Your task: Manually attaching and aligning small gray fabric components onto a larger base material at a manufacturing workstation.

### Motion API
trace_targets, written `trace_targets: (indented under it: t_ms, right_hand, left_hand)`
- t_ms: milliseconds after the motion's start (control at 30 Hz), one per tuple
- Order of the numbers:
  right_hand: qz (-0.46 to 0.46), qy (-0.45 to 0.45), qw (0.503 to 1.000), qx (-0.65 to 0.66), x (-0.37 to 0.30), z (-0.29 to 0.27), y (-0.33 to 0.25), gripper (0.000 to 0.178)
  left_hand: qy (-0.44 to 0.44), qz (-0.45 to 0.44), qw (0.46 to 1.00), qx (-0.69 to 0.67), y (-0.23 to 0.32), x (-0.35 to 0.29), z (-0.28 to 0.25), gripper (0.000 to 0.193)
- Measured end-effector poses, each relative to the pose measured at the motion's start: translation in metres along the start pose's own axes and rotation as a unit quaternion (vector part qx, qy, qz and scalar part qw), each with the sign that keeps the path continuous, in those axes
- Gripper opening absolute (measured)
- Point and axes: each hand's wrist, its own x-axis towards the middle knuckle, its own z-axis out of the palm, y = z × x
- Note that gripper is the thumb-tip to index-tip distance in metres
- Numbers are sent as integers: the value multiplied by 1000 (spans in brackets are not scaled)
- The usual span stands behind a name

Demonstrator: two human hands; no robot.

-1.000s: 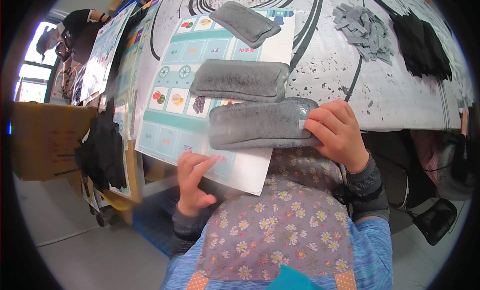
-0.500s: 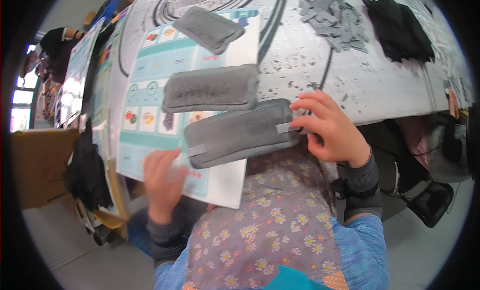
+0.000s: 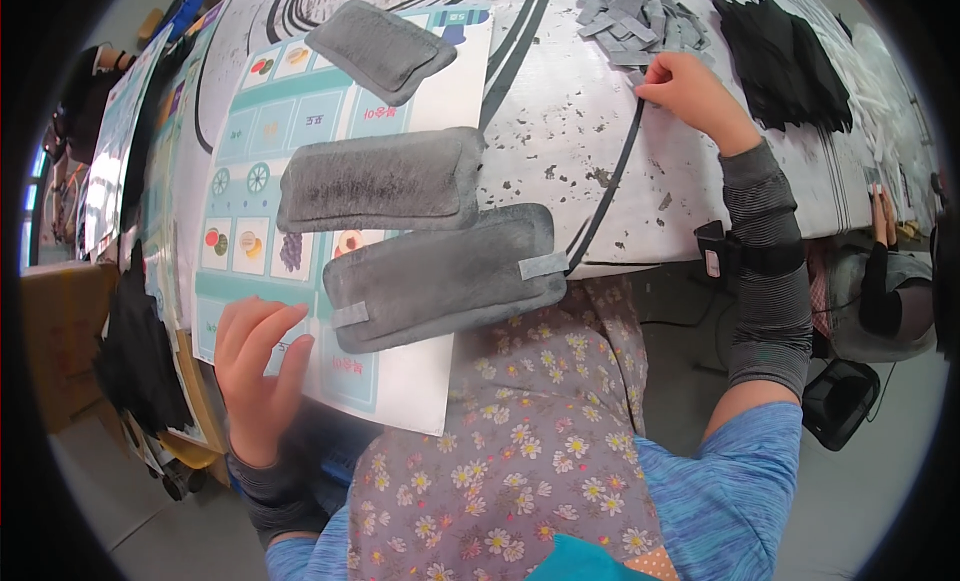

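Note:
Nearest my body lies a grey plush pad [image 3: 440,281], overhanging the table's front edge, with a light grey fabric strip [image 3: 543,266] at its right end and another strip [image 3: 350,314] at its left. My left hand [image 3: 258,366] hovers beside the pad's left end, empty, fingers apart and curved. Reached far forward, my right hand [image 3: 697,96] has thumb and fingers pinched at the near edge of a heap of grey fabric strips [image 3: 640,23]. Whatever is between those fingertips is too small to make out. A second grey pad [image 3: 380,181] and a third, tilted one [image 3: 378,51] lie beyond.
Under the pads is a printed board [image 3: 420,381] with fruit pictures. Black fabric [image 3: 785,61] lies at the back right of the white table [image 3: 560,141]. More black cloth [image 3: 145,351] hangs at the left, by a cardboard box [image 3: 65,331]. Another person's hands [image 3: 883,213] show at far right.
My right hand has left the near pad's right end and reached forward to the strip heap, closing its fingers. My left hand has drawn slightly left, away from the pad.

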Motion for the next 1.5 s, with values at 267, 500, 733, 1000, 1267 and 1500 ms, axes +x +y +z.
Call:
trace_targets:
  t_ms: [267, 500, 733, 1000, 1267, 1500]
  right_hand:
    - [-20, -58, 980, 188, -32, -9, -81, 10]
    - [0, -224, 918, 327, -39, 33, -139, 8]
    - [6, -236, 892, 385, -39, 56, -141, 10]
    - [21, -304, 869, 390, -55, 59, -141, 24]
    - [24, -292, 876, 382, -62, 50, -149, 23]
    - [53, -248, 877, 408, -58, 53, -149, 24]
  left_hand:
    - [-130, 49, 989, -52, 4, 49, -23, 25]
    - [-141, 178, 974, 23, 8, 95, 3, 20]
    - [-137, 209, 968, 30, -4, 112, 32, 21]
    - [-165, 229, 957, 58, -2, 99, 38, 28]
    - [-118, 270, 954, 56, 18, 70, 28, 15]
    - [-93, 259, 960, 46, 15, 65, 36, 14]
